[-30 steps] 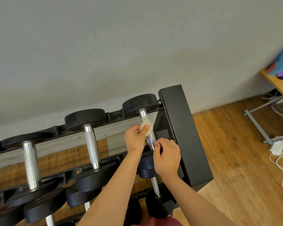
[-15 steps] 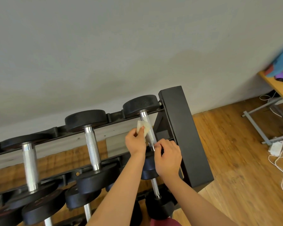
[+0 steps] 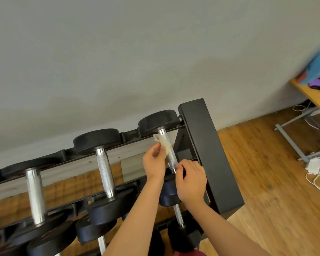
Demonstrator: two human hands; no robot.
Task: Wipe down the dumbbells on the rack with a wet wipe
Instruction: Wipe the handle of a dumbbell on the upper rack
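The black rack (image 3: 201,145) holds black dumbbells with chrome handles on its top tier. My left hand (image 3: 153,163) pinches a crumpled white wet wipe (image 3: 163,142) against the upper part of the rightmost dumbbell's handle (image 3: 171,154), just below its far weight head (image 3: 159,120). My right hand (image 3: 190,182) grips the lower end of the same handle, covering it and part of the near head (image 3: 167,193). Two more dumbbells (image 3: 104,169) (image 3: 34,193) lie to the left.
A lower tier carries more dumbbells (image 3: 181,235) under my arms. The grey wall stands right behind the rack. To the right lies wooden floor (image 3: 266,182) with white cables and a charger (image 3: 314,165), and a wooden table (image 3: 310,95) with coloured items.
My left hand has slid the wipe up the handle toward the far weight head. My right hand has kept its hold on the lower end.
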